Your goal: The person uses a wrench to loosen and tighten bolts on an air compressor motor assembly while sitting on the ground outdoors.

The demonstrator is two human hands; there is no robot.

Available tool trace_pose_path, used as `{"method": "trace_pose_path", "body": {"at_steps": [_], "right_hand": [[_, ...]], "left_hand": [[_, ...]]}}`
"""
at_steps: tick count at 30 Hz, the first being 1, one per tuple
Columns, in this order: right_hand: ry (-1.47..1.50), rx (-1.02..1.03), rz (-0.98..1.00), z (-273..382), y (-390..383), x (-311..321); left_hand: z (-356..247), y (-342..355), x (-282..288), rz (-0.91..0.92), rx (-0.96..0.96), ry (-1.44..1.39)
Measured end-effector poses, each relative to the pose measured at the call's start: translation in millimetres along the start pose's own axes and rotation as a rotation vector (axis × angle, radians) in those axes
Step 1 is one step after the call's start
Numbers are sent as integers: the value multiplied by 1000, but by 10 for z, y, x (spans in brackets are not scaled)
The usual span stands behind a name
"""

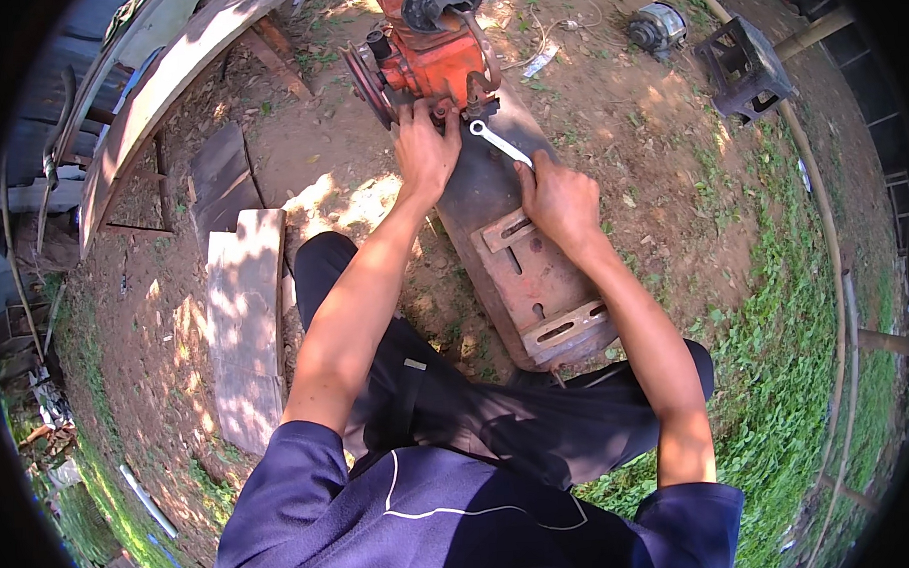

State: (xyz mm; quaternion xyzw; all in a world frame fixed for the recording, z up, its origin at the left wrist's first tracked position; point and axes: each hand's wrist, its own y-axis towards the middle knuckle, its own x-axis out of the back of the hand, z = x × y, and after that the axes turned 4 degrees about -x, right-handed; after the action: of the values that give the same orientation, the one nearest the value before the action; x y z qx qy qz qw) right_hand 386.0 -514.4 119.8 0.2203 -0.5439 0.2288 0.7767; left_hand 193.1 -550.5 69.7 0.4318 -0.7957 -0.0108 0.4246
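Observation:
A red engine-like machine (447, 69) with a grooved pulley wheel (368, 87) on its left side stands at the far end of a dark metal base (481, 193). My left hand (427, 150) is at its near lower edge, fingers bent against the red housing and thumb on the right; the fingertips are partly hidden. In my right hand (564, 202) is a silver ring-end wrench (502, 144), gripped by its near end. The wrench's ring points up and left, close to a small dark fitting (481, 110) at the machine's lower right. I cannot tell whether they touch.
A slotted, rusty mounting plate (534, 271) lies on the base's near end, between my legs. Wooden boards (251, 321) lie on the left. A round silver motor (656, 29) and a dark crate-like block (742, 69) are at the far right. Grass (768, 373) covers ground on the right.

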Motion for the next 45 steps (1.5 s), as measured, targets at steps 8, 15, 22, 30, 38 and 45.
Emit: {"method": "trace_pose_path", "body": {"at_steps": [8,15,22,30,38,45], "right_hand": [[60,9,-69,-28,-15,-29],[76,-30,-87,-26,-14,-32],[69,-39,-128,-4,-25,-8],[72,-61,-129,10,-28,-7],[110,-76,-145,12,-32,-16],[102,-76,-149,-5,-27,-34]], "left_hand": [[211,-67,-136,-98,-52,-152],[27,-58,-144,-114,140,-98],[117,-130,-143,-130,15,-106],[165,-169,-160,-134,24,-201],[224,-186,-207,-147,-82,-37],[131,-180,-245,-195,108,-225]]}}
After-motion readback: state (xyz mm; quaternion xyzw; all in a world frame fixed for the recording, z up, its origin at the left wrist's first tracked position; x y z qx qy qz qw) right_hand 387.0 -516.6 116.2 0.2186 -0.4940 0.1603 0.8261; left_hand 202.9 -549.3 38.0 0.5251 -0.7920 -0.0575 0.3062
